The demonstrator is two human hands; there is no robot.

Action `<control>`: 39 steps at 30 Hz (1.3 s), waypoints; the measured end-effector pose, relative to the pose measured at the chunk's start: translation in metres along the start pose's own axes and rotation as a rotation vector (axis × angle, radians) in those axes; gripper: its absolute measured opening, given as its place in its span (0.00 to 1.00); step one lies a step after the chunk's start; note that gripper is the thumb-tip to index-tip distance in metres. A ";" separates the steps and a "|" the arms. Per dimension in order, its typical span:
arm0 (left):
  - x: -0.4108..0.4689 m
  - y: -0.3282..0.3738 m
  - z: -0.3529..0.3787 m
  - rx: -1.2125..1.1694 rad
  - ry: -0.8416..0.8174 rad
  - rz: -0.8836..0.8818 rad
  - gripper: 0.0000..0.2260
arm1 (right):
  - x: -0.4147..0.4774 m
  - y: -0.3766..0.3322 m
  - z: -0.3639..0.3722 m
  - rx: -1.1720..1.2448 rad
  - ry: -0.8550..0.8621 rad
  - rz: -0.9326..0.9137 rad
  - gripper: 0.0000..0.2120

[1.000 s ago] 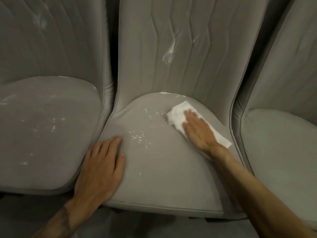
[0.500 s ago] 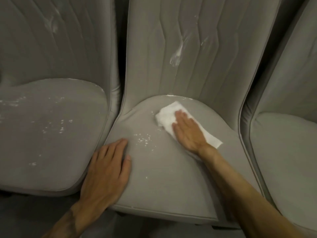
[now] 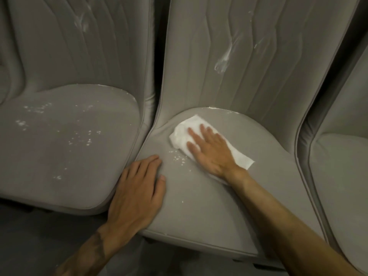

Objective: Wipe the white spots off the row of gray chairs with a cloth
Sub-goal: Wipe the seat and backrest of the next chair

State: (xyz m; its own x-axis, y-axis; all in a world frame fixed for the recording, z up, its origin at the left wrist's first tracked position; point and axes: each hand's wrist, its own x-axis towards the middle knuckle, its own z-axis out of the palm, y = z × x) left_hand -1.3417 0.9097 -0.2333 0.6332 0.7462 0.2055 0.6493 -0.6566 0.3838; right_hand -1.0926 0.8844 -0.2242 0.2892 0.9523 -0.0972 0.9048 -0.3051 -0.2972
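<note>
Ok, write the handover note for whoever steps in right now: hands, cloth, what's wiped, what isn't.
Right hand flat, pressing the white cloth onto the middle chair seat. Left hand flat on that seat's front-left edge, holding nothing.
Done: that seat's right part looks spot-free.
To do: specks beside the cloth, smear on the middle backrest, the spotted left chair seat and the streak on its backrest. Right chair shows no spots in view.

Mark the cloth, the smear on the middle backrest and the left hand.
cloth (image 3: 179,136): head view, on its bunched end.
smear (image 3: 221,64): head view, on its wide lower end.
left hand (image 3: 137,194): head view, on the back of the hand.
</note>
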 end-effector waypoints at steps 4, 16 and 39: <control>-0.001 -0.002 0.000 -0.011 -0.002 0.014 0.23 | -0.001 0.027 -0.009 -0.071 -0.017 -0.041 0.31; 0.000 -0.001 0.001 0.020 0.045 0.014 0.21 | 0.030 -0.019 0.015 0.001 -0.072 -0.199 0.29; -0.004 -0.011 0.012 -0.245 0.250 -0.069 0.05 | -0.031 -0.062 0.023 0.032 -0.102 -0.298 0.28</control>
State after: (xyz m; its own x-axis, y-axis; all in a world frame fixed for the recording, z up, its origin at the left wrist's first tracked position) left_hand -1.3463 0.9129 -0.2495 0.4490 0.8118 0.3733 0.5477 -0.5802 0.6029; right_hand -1.1649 0.8736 -0.2251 -0.0215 0.9952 -0.0956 0.9341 -0.0141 -0.3567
